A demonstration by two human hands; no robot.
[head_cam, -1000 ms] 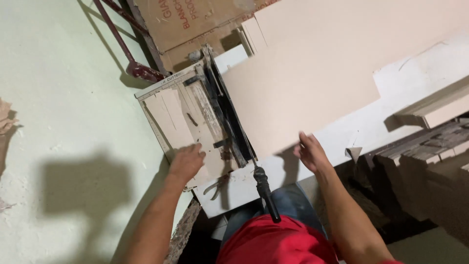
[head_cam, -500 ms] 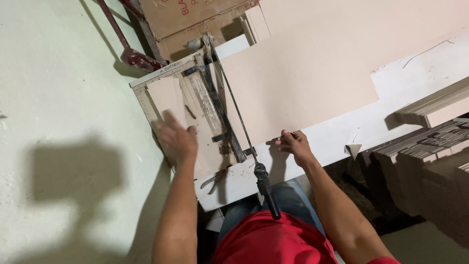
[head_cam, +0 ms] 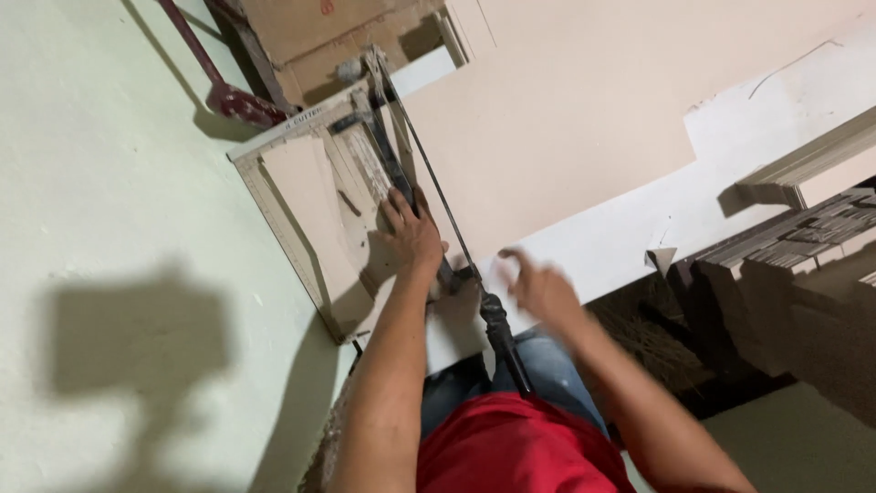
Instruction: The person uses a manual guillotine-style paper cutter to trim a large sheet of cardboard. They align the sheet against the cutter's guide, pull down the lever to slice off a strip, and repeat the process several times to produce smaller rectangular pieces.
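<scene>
Left hand: the left hand (head_cam: 412,233) lies flat, fingers spread apart, pressing on the black clamp bar (head_cam: 394,173) of the grey metal guillotine paper cutter (head_cam: 301,228); it grips nothing.
Right hand: the right hand (head_cam: 538,288) is motion-blurred, just beside the near edge of the large pale beige cardboard sheet (head_cam: 566,119); whether its fingers are apart or closed cannot be told.
Lever: the thin blade arm runs between the two hands, and its black round handle (head_cam: 506,342) points toward the person's red shirt (head_cam: 511,452), just inboard of the right fingers.
Cutter bed: a narrow beige card strip (head_cam: 310,196) lies on the bed, outboard of the left fingers.
Surface: the cutter and sheet rest on a white worktable (head_cam: 639,237) extending beyond the right fingers.
Room: pale green floor (head_cam: 100,183) to the left, with a dark shadow.
Packages: a brown corrugated carton (head_cam: 310,36) with red print stands beyond the left fingertips; stacked beige cut boards (head_cam: 812,178) sit far right.
</scene>
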